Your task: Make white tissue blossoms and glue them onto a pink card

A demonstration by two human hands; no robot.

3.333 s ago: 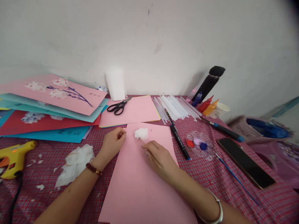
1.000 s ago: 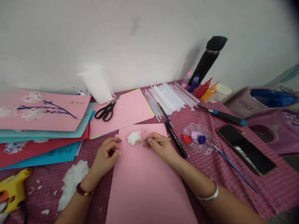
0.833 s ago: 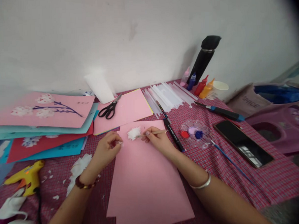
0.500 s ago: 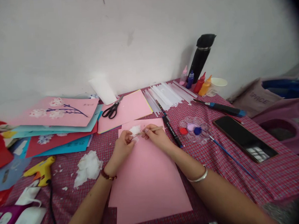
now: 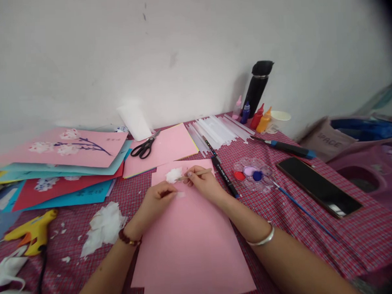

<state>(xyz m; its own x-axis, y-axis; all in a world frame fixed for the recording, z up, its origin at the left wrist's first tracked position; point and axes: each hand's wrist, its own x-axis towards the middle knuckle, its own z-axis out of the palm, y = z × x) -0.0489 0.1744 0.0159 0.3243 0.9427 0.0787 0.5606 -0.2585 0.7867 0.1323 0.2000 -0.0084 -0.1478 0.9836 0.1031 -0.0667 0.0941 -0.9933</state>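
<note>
A pink paper sheet lies in front of me, with a small white tissue tuft near its far end. My right hand is closed around a thin tan stick, whose tip points at the tuft's right side. My left hand rests on the sheet just nearer to me than the tuft. Its thumb and forefinger are pinched together at a small pale scrap of tissue. A crumpled heap of white tissue lies left of the sheet.
At left are a yellow glue gun and stacked papers with flower pictures. Scissors and white glue sticks lie behind. To the right are a marker, a paint palette, a paintbrush and a phone.
My left hand has drawn back from the tuft toward me, leaving the tuft uncovered. My right hand stays at the tuft with the stick. The whole view has shifted slightly.
</note>
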